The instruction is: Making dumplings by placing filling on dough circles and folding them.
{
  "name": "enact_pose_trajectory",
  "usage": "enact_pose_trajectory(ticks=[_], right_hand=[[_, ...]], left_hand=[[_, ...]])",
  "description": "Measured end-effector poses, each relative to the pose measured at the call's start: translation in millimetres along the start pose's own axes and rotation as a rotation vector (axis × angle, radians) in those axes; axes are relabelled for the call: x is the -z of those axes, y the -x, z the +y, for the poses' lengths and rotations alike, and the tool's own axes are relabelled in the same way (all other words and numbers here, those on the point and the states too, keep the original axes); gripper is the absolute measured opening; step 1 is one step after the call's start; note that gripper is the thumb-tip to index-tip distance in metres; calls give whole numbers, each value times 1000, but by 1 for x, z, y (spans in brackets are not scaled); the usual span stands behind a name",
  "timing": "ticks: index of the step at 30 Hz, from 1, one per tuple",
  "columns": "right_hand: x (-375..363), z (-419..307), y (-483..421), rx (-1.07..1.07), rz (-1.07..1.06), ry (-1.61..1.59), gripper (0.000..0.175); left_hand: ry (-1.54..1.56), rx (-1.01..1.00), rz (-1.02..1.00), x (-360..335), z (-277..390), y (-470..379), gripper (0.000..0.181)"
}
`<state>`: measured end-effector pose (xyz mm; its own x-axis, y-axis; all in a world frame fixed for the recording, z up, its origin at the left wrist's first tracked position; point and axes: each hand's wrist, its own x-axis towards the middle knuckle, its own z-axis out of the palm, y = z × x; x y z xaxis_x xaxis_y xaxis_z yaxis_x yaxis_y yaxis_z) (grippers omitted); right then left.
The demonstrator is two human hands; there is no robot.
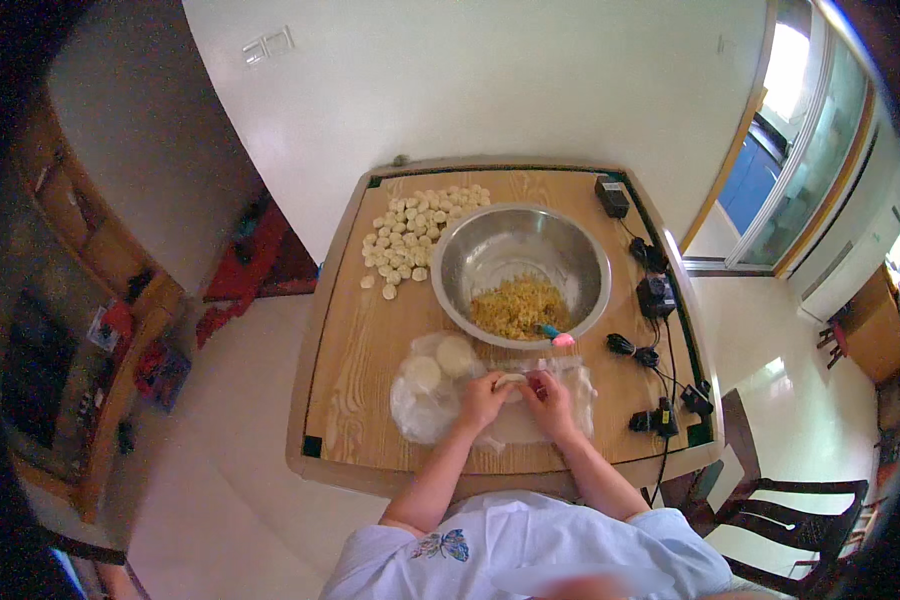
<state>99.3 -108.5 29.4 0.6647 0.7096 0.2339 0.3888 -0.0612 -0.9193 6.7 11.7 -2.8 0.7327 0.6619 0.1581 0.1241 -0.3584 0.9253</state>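
Observation:
Both hands meet over a clear plastic bag near the front of the table. Between the fingertips of my left hand and my right hand is a pale dough wrapper, its edge pinched on both sides. Just left of my left hand, round flat wrappers lie on another clear plastic bag. Beyond the hands stands a wide steel bowl holding a yellowish crumbly filling. A utensil with a pink and blue handle rests at the bowl's near rim.
Many small round dough pieces cover the table's far left. Black power adapters and cables run down the right side of the wooden table. A dark wooden chair stands at the right; a wall rises behind the table.

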Motion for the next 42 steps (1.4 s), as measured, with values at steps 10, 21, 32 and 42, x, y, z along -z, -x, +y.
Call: enact_pose_trajectory(ticks=[10, 21, 32, 42], right_hand=[[-2, -3, 4, -71, 97, -104, 6], [-1, 15, 4, -26, 78, -69, 10], [3, -1, 3, -76, 29, -54, 9], [1, -2, 2, -56, -2, -70, 7]], left_hand=[[-76, 167, -140, 10, 33, 3, 28], [487, 243, -67, 6, 21, 4, 24], [-29, 83, -181, 11, 23, 4, 20], [328, 160, -154, 6, 4, 0, 18]])
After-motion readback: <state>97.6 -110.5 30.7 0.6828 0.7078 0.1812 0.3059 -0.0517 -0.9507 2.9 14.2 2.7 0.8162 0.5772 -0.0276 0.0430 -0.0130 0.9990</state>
